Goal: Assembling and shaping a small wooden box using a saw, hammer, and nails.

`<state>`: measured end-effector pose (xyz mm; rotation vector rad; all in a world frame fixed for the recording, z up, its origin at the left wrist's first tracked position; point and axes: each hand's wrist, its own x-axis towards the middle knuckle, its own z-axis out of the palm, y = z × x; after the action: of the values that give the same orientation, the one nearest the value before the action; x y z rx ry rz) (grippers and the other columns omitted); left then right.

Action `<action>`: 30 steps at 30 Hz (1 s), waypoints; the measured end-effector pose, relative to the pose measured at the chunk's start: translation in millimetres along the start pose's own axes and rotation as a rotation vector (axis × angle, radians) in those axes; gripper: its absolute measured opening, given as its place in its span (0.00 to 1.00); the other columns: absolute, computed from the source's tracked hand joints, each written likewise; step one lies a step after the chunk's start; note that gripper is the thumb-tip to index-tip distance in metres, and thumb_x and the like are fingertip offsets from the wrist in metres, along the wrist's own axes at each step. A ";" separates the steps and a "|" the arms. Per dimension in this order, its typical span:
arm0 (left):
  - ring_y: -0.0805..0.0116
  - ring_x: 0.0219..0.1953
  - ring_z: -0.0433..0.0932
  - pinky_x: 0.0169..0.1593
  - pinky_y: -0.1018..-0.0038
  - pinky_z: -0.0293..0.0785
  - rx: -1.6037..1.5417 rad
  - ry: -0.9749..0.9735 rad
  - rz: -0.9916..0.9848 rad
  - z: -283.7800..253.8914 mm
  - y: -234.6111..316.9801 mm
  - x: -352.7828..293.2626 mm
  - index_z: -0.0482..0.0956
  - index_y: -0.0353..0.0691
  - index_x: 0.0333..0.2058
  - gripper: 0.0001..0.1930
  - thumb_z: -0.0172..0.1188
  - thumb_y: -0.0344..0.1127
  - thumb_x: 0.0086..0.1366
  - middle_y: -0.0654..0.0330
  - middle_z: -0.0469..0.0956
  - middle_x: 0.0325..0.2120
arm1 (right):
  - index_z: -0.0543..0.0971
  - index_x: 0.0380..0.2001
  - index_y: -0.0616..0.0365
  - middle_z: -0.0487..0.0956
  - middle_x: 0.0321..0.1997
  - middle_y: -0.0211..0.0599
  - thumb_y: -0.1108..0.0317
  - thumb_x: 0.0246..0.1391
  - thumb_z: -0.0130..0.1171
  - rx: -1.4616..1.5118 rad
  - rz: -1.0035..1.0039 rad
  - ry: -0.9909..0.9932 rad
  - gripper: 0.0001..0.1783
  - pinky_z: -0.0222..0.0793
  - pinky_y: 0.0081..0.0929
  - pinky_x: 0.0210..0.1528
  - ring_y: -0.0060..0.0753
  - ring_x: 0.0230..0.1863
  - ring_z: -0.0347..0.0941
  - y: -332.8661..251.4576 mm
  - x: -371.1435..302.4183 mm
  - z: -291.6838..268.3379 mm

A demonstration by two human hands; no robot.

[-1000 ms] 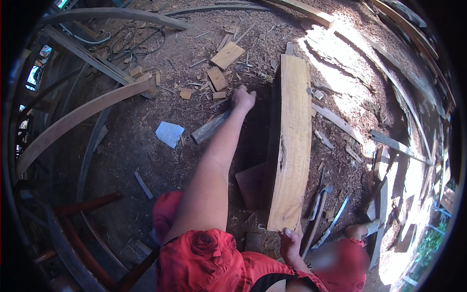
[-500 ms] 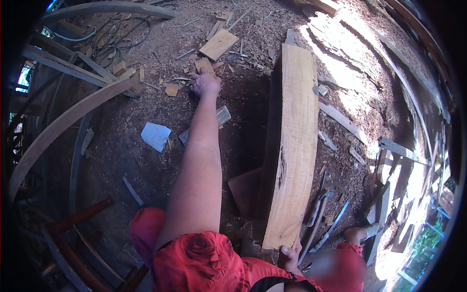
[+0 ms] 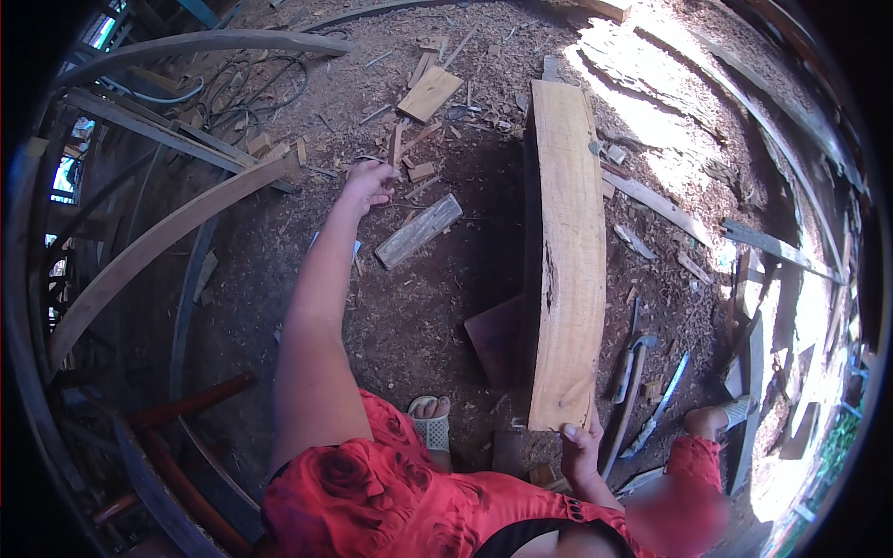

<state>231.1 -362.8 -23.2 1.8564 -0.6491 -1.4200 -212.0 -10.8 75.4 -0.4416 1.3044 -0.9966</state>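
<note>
My left hand (image 3: 370,182) is stretched out low over the ground among wood scraps. Its fingers are loosely bent with a gap to the thumb, and I make out nothing between them. Just beyond it lie a narrow wood strip (image 3: 395,147) and a small wood block (image 3: 421,172). A grey, weathered board (image 3: 419,231) rests to the right of my left forearm. My right hand (image 3: 581,448) grips the near end of a long, thick wooden beam (image 3: 569,251), thumb on the end and the other fingers mostly hidden. The beam points away from me.
To the right of the beam lie a hammer (image 3: 634,372) and a saw blade (image 3: 662,405). A curved timber (image 3: 167,237) and a red-brown wooden frame (image 3: 191,405) stand at left. A flat offcut (image 3: 430,93) and coiled cable (image 3: 265,88) lie farther off among shavings.
My left hand has drawn back a little and leftward from the small block, which now lies in a different spot. The grey board shows fully. My right hand stays at the beam's end.
</note>
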 end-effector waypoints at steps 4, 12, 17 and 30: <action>0.55 0.41 0.79 0.47 0.66 0.73 0.685 0.032 0.503 1.5 -29.5 -59.3 0.62 0.39 0.55 0.39 0.67 0.36 0.42 0.45 0.78 0.38 | 0.58 0.64 0.64 0.69 0.60 0.41 0.60 0.34 0.63 0.019 0.031 -0.013 0.50 0.59 0.31 0.61 0.36 0.60 0.65 -8.8 -6.1 8.4; 0.43 0.50 0.71 0.53 0.57 0.69 1.046 -0.017 0.542 24.5 -67.0 -103.5 0.57 0.45 0.56 0.41 0.68 0.34 0.43 0.45 0.73 0.44 | 0.59 0.64 0.62 0.71 0.57 0.37 0.59 0.34 0.63 0.003 0.014 0.020 0.50 0.62 0.29 0.56 0.31 0.57 0.67 -0.5 -9.2 2.8; 0.44 0.52 0.69 0.55 0.57 0.66 1.149 -0.021 0.610 22.4 -62.9 -107.9 0.56 0.48 0.58 0.42 0.68 0.32 0.44 0.45 0.70 0.47 | 0.60 0.64 0.60 0.72 0.56 0.35 0.60 0.34 0.63 -0.020 0.048 0.015 0.49 0.63 0.26 0.54 0.30 0.54 0.68 -3.7 -9.1 4.4; 0.58 0.49 0.74 0.51 0.61 0.72 -0.445 -0.767 0.007 186.3 28.9 -162.7 0.66 0.31 0.53 0.33 0.63 0.51 0.58 0.50 0.75 0.45 | 0.66 0.58 0.56 0.73 0.48 0.30 0.59 0.38 0.61 0.013 -0.020 0.006 0.39 0.66 0.32 0.51 0.28 0.47 0.70 2.7 -7.6 3.6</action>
<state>8.2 -302.4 70.0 0.9394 -0.6144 -2.0788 -207.3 -4.2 78.8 -0.4427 1.3004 -1.0227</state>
